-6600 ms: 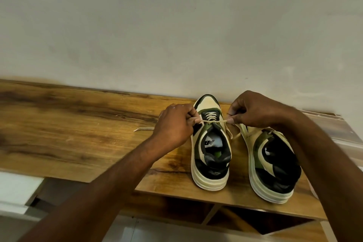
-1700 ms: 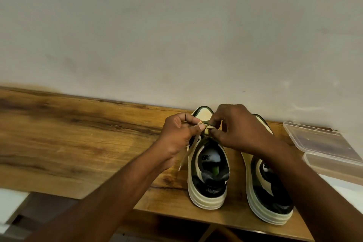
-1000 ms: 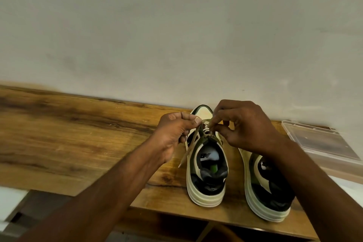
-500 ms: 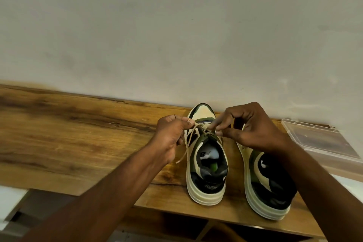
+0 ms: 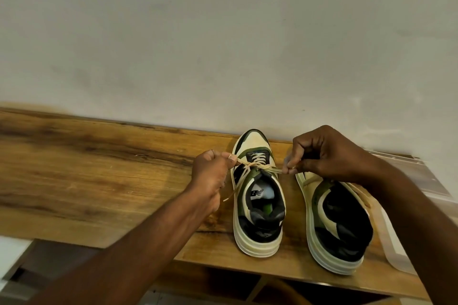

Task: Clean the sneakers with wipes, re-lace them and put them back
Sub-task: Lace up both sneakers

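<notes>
Two cream, green and black sneakers stand side by side on a wooden shelf top (image 5: 86, 181), toes toward the wall. The left sneaker (image 5: 257, 195) has a cream lace (image 5: 257, 167) crossed over its tongue. My left hand (image 5: 213, 171) pinches one end of that lace at the shoe's left side. On the other side, my right hand (image 5: 324, 153) pinches the other end, and the lace runs taut between them. A loose tail of lace hangs down by the left sneaker's side. My right forearm partly covers the right sneaker (image 5: 334, 225).
A clear plastic container (image 5: 421, 181) lies at the right end of the shelf, mostly behind my right arm. A pale wall (image 5: 223, 44) rises right behind the shoes. Open shelf compartments (image 5: 223, 287) show below the front edge.
My hands, close together over the left sneaker's tongue a moment ago, have drawn apart sideways, pulling the lace tight across the shoe.
</notes>
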Demonstrator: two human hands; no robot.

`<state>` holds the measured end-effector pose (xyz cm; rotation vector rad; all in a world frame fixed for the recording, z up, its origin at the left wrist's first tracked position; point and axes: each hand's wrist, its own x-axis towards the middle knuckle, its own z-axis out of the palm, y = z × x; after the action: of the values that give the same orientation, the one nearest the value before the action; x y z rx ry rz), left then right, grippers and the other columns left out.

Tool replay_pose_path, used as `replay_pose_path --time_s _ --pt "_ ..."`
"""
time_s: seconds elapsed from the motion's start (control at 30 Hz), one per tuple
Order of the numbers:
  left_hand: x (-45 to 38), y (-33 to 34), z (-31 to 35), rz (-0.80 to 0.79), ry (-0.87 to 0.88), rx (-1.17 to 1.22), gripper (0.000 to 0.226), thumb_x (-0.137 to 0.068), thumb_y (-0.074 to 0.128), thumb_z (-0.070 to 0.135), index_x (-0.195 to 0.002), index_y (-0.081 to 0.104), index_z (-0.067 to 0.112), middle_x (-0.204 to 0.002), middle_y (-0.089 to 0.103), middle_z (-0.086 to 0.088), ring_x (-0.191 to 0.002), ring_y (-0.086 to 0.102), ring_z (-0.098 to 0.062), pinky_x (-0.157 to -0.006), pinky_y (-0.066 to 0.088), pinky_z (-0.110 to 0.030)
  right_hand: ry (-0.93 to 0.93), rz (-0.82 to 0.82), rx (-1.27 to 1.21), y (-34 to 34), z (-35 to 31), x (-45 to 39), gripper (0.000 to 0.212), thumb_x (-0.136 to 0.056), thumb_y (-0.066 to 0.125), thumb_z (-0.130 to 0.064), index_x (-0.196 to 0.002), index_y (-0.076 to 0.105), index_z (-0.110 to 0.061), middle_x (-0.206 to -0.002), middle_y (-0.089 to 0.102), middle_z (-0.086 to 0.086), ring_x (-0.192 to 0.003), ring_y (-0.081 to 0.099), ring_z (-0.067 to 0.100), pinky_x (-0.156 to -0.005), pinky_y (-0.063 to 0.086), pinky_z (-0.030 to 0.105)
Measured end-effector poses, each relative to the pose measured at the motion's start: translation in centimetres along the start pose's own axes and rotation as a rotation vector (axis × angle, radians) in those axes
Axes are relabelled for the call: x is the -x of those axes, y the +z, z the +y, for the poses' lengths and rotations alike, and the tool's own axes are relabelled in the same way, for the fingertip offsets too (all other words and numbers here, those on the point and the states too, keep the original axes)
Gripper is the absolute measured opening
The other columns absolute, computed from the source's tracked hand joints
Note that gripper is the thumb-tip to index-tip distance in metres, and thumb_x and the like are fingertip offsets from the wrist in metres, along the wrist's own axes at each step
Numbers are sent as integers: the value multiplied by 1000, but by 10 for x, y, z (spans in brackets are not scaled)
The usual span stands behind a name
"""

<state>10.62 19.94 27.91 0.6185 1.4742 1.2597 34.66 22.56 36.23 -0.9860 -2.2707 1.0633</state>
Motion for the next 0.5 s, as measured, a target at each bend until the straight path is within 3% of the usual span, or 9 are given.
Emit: replay_pose_path --time_s 0.3,0.5 --pt "-1 -1 -5 11 -5 -14 13 -96 68 4 -88 68 14 -90 74 -9 -56 40 -9 -49 31 -26 38 -88 -2 -6 -3 1 20 -81 80 9 -80 78 -11 -90 81 7 -92 79 24 -84 64 39" --pt "-3 -2 -6 12 -3 -49 14 -96 68 3 -87 68 14 -96 78 -12 -57 42 -9 -50 33 -26 71 -113 -25 -8 2 2 13 -79 82 10 -80 75 0 -90 81 10 -93 79 25 -87 64 42"
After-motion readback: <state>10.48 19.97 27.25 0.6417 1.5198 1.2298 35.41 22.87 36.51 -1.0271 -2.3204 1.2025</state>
